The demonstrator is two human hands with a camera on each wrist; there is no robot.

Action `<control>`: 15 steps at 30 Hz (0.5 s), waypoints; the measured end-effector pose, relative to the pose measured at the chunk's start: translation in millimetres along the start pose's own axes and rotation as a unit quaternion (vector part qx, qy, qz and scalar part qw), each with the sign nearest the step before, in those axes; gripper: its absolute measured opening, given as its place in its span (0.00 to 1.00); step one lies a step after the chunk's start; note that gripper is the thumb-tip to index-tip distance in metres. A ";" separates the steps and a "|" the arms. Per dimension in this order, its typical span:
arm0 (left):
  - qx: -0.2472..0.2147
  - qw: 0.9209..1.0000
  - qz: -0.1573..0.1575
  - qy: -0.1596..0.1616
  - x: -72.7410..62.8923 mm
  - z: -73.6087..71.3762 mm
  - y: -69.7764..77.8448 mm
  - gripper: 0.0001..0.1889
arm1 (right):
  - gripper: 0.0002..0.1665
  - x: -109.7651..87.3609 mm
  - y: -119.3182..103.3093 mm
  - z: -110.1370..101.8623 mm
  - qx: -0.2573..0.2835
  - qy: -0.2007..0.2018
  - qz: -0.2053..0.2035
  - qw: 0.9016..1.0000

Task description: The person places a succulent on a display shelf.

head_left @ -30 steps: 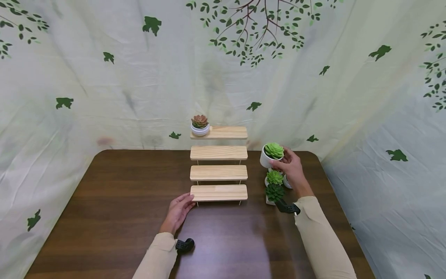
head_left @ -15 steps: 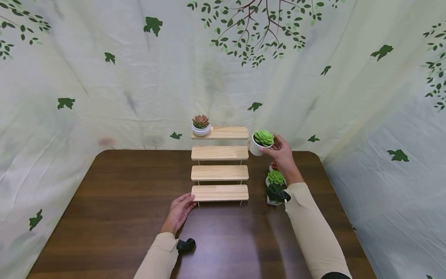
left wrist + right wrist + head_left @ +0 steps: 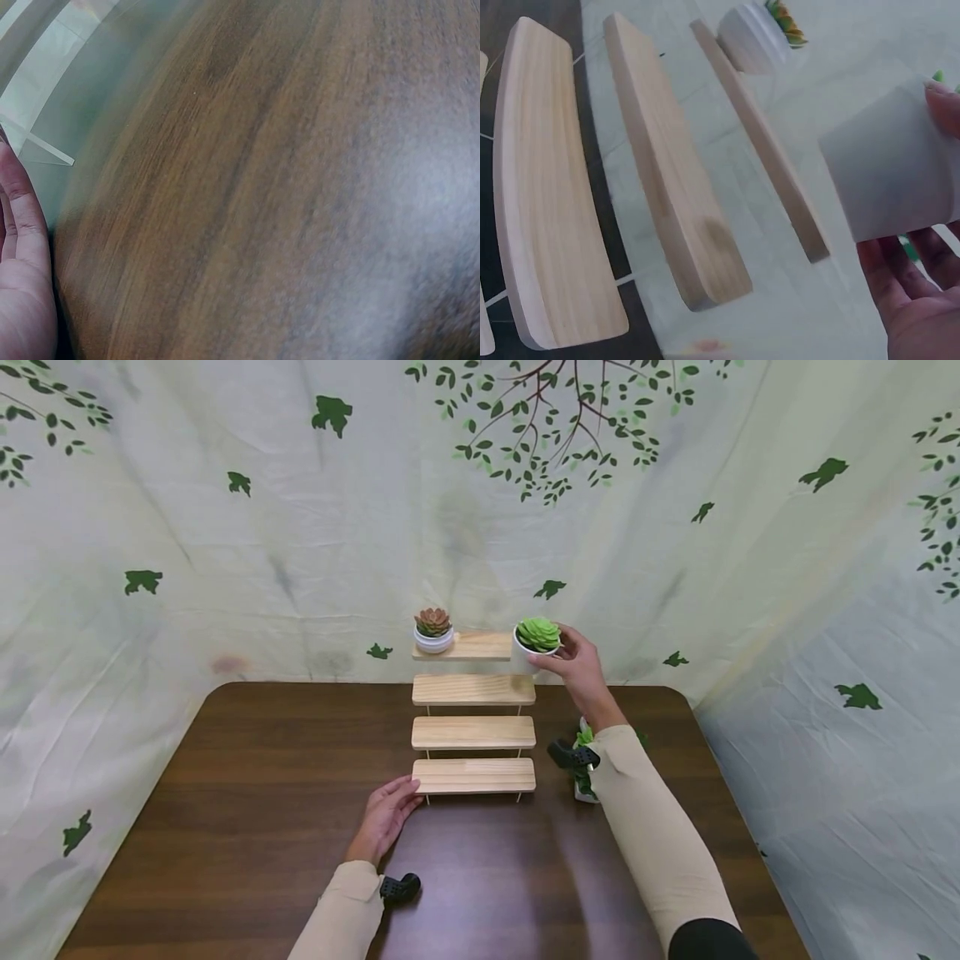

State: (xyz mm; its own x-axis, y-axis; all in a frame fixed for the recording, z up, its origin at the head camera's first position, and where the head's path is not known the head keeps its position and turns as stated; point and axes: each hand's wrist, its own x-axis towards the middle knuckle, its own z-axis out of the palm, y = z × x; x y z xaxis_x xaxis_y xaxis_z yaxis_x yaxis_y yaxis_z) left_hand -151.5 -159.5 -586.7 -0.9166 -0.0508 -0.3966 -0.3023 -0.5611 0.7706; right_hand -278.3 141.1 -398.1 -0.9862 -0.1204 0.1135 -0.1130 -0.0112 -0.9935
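A succulent with bright green leaves in a white pot [image 3: 538, 642] is gripped from its right side by my right hand [image 3: 581, 667]. In the head view it overlaps the right end of the top board; the right wrist view shows the white pot [image 3: 896, 165] tilted beside that board, apart from it. A wooden tiered plant stand [image 3: 474, 732] has several pale boards on thin metal legs. A reddish-brown succulent in a white pot [image 3: 432, 632] sits on its top board's left end. My left hand [image 3: 386, 814] holds the front left corner of the lowest board.
More potted succulents [image 3: 585, 787] stand on the dark wooden table [image 3: 285, 760] right of the stand, mostly hidden under my right forearm. A white leaf-print curtain [image 3: 337, 527] hangs right behind the table.
My right hand has carried the bright green succulent left and upward, from over the other pots to the top board's right end. My left hand has stayed at the lowest board.
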 end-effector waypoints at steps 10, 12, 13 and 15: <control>0.004 1.000 0.001 -0.004 1.1 0.8 1.4 0.08 | 0.37 14.6 -5.5 25.4 -0.002 0.010 -0.021 1.000; 0.002 1.000 -0.001 -0.001 0.9 0.6 1.0 0.09 | 0.37 18.3 -5.1 30.3 -0.007 0.007 -0.020 1.000; 0.001 1.000 -0.001 0.000 0.8 0.5 0.8 0.09 | 0.37 20.1 -5.0 32.9 -0.011 0.007 -0.020 1.000; -0.002 1.000 -0.002 0.002 0.5 0.8 0.5 0.10 | 0.37 23.6 -4.6 37.7 -0.020 0.006 -0.019 1.000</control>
State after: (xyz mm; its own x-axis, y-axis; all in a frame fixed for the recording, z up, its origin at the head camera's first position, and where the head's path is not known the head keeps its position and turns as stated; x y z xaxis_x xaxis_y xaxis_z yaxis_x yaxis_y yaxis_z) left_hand -152.3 -159.1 -586.1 -0.9139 -0.0522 -0.4025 -0.3053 -0.5651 0.7664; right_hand -296.4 100.9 -390.9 -0.9824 -0.1086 0.1519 -0.1554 0.0248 -0.9875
